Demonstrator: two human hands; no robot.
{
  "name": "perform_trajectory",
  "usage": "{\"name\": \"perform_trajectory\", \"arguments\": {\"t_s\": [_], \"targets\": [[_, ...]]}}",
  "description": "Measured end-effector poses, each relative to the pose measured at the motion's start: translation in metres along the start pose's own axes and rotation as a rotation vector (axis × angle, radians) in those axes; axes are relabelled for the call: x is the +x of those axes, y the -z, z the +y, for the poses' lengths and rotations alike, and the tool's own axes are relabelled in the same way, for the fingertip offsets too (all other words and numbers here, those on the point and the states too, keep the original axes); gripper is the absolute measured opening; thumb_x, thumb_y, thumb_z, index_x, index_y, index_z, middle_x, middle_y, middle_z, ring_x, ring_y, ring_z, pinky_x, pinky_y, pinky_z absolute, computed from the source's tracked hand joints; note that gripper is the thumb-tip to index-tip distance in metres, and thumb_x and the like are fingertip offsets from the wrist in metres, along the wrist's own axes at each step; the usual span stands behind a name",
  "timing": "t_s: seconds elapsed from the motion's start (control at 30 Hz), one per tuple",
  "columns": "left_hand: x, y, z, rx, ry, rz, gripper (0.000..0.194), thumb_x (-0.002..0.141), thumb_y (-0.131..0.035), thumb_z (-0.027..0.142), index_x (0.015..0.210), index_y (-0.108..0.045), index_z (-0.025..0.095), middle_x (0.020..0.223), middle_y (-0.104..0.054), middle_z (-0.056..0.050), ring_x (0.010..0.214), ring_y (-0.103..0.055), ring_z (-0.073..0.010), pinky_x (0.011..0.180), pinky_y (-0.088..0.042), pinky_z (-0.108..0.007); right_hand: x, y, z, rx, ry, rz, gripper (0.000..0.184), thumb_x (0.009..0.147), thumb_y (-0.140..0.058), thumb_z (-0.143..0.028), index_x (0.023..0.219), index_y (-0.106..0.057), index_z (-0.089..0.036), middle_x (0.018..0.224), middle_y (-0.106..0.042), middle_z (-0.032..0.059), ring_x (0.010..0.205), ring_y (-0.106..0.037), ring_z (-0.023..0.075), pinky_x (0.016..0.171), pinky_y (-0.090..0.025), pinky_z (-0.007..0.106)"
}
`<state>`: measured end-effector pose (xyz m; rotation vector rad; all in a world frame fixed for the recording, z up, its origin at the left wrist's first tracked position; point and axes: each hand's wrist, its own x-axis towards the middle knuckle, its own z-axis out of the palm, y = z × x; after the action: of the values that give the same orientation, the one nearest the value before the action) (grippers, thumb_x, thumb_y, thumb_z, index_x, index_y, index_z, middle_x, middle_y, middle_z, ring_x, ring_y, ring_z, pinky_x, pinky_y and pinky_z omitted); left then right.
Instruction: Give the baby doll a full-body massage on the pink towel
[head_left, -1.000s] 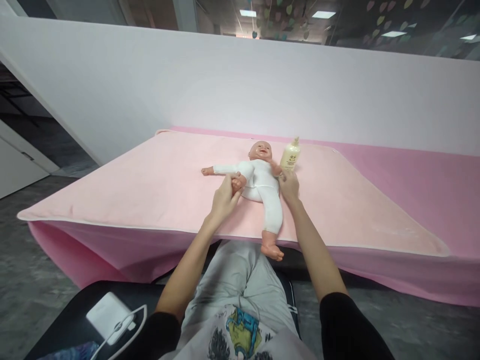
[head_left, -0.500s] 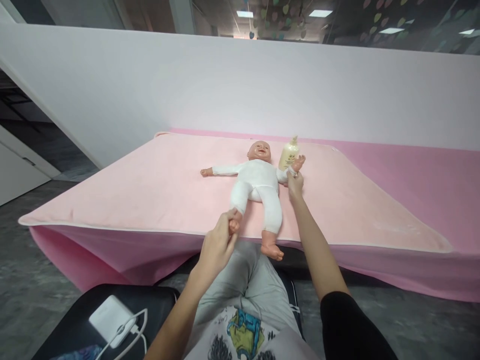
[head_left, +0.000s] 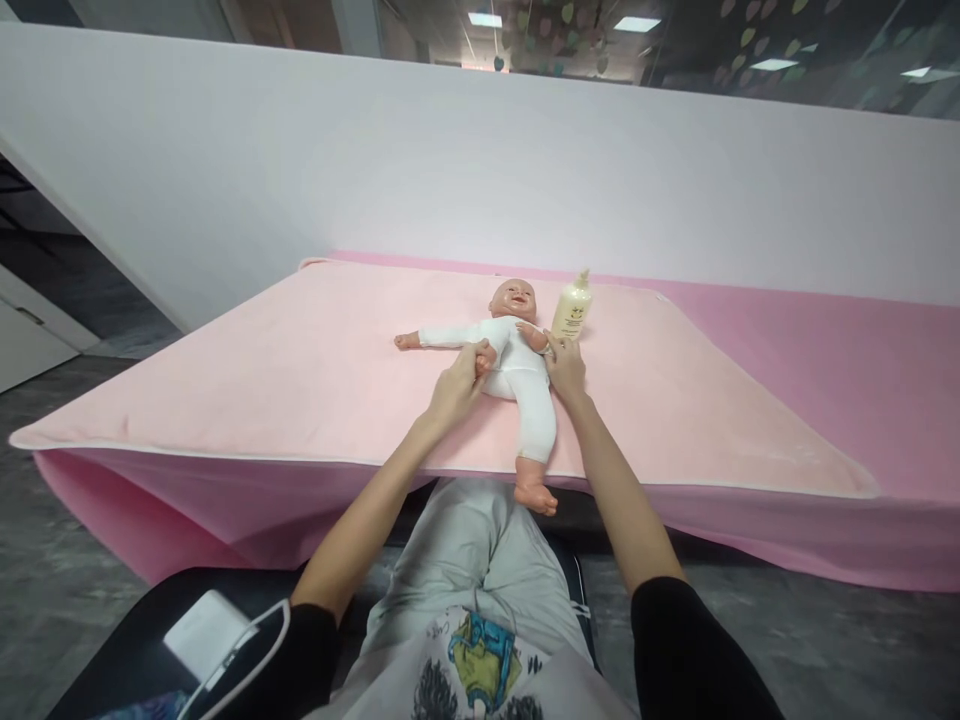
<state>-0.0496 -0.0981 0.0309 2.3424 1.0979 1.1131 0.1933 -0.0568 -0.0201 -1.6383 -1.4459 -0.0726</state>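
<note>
Here lies the baby doll (head_left: pixel 529 355), on its back mid-table, head towards the far edge of the cloth-covered table (head_left: pixel 810 385). The left hand (head_left: pixel 457 388) is clamped around the doll's foot on the bent leg, knee folded up over the belly; the right hand (head_left: pixel 567 370) grips the opposite forearm, folded in across the chest. And look at the pump bottle (head_left: pixel 571 312), upright just beyond that right hand: an outward swing of arm or knuckles could well knock it over. The straight leg's foot (head_left: pixel 535 498) pokes out past the table's near edge, so a strong pull towards the lap might drag the doll off. The pale pink blanket (head_left: pixel 337 360) could ruck up and slide with it. Too loose a pinch, and that bent leg may spring free.
</note>
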Motion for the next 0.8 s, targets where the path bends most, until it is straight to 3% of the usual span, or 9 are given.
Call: {"name": "perform_trajectory", "arguments": {"t_s": [0.07, 0.17, 0.27, 0.37, 0.47, 0.53, 0.63, 0.73, 0.8], "targets": [[0.008, -0.005, 0.003, 0.034, 0.003, -0.042, 0.029, 0.088, -0.043, 0.027, 0.116, -0.044, 0.02, 0.127, -0.056, -0.01, 0.1, -0.063, -0.0249, 0.078, -0.049, -0.036, 0.0, 0.001, 0.001, -0.037, 0.011, -0.032, 0.048, 0.077, -0.045, -0.021, 0.125, -0.055, -0.02, 0.105, -0.06, 0.0121, 0.103, -0.05, 0.0272, 0.085, -0.045, 0.041], [-0.002, 0.002, 0.018, 0.023, -0.035, -0.039, 0.03, 0.089, -0.042, 0.03, 0.118, -0.044, 0.021, 0.125, -0.057, -0.009, 0.101, -0.062, -0.0242, 0.079, -0.049, -0.035, 0.003, 0.0, 0.011, 0.134, -0.077, 0.046, 0.045, 0.078, -0.047, -0.026, 0.122, -0.055, -0.019, 0.103, -0.062, 0.0093, 0.096, -0.053, 0.0235, 0.085, -0.046, 0.039], [-0.039, 0.009, 0.029, -0.05, -0.013, 0.079, 0.036, 0.089, -0.045, 0.029, 0.124, -0.04, 0.022, 0.134, -0.051, -0.009, 0.111, -0.058, -0.0218, 0.085, -0.049, -0.033, 0.009, -0.001, 0.023, 0.398, -0.314, 0.172, 0.042, 0.078, -0.049, -0.033, 0.117, -0.056, -0.017, 0.099, -0.063, 0.0081, 0.087, -0.058, 0.0206, 0.078, -0.05, 0.036], [-0.089, 0.006, 0.036, -0.089, 0.072, 0.19, 0.033, 0.088, -0.046, 0.026, 0.12, -0.041, 0.021, 0.138, -0.047, -0.011, 0.116, -0.055, -0.0214, 0.084, -0.05, -0.032, 0.014, -0.001, 0.031, 0.591, -0.594, 0.236, 0.051, 0.078, -0.048, -0.033, 0.127, -0.047, -0.017, 0.11, -0.059, 0.0112, 0.086, -0.061, 0.0211, 0.066, -0.053, 0.034], [-0.121, 0.005, 0.045, -0.066, 0.067, 0.22, 0.026, 0.087, -0.047, 0.021, 0.113, -0.045, 0.021, 0.135, -0.05, -0.012, 0.12, -0.053, -0.0224, 0.089, -0.049, -0.035, 0.016, -0.001, 0.033, 0.682, -0.708, 0.273, 0.057, 0.08, -0.043, -0.032, 0.135, -0.038, -0.018, 0.119, -0.054, 0.0129, 0.089, -0.062, 0.0212, 0.062, -0.053, 0.033], [-0.119, 0.011, 0.052, -0.069, 0.024, 0.204, 0.027, 0.087, -0.048, 0.02, 0.113, -0.045, 0.022, 0.132, -0.052, -0.01, 0.12, -0.053, -0.022, 0.091, -0.048, -0.035, 0.016, -0.001, 0.031, 0.654, -0.66, 0.307, 0.057, 0.08, -0.042, -0.035, 0.134, -0.04, -0.016, 0.118, -0.055, 0.0132, 0.092, -0.061, 0.0218, 0.065, -0.053, 0.034], [-0.082, 0.02, 0.054, -0.108, 0.026, 0.17, 0.035, 0.086, -0.049, 0.023, 0.12, -0.042, 0.024, 0.132, -0.053, -0.007, 0.112, -0.058, -0.0202, 0.086, -0.051, -0.033, 0.01, -0.001, 0.02, 0.497, -0.432, 0.298, 0.051, 0.081, -0.041, -0.037, 0.126, -0.049, -0.014, 0.107, -0.059, 0.0117, 0.092, -0.058, 0.022, 0.075, -0.051, 0.036], [-0.031, 0.014, 0.037, -0.09, 0.021, 0.178, 0.037, 0.084, -0.049, 0.021, 0.121, -0.042, 0.022, 0.127, -0.056, -0.008, 0.11, -0.058, -0.0218, 0.087, -0.05, -0.036, 0.002, 0.0, 0.008, 0.208, -0.148, 0.113, 0.046, 0.08, -0.043, -0.029, 0.122, -0.055, -0.017, 0.101, -0.06, 0.0107, 0.096, -0.053, 0.0237, 0.084, -0.047, 0.039], [-0.007, 0.002, 0.021, -0.076, 0.025, 0.124, 0.033, 0.082, -0.047, 0.017, 0.114, -0.046, 0.019, 0.123, -0.057, -0.01, 0.108, -0.059, -0.0238, 0.087, -0.049, -0.038, -0.002, 0.001, 0.003, 0.031, -0.04, -0.006, 0.047, 0.078, -0.044, -0.024, 0.124, -0.056, -0.02, 0.102, -0.058, 0.0116, 0.1, -0.05, 0.026, 0.085, -0.045, 0.041]]}}
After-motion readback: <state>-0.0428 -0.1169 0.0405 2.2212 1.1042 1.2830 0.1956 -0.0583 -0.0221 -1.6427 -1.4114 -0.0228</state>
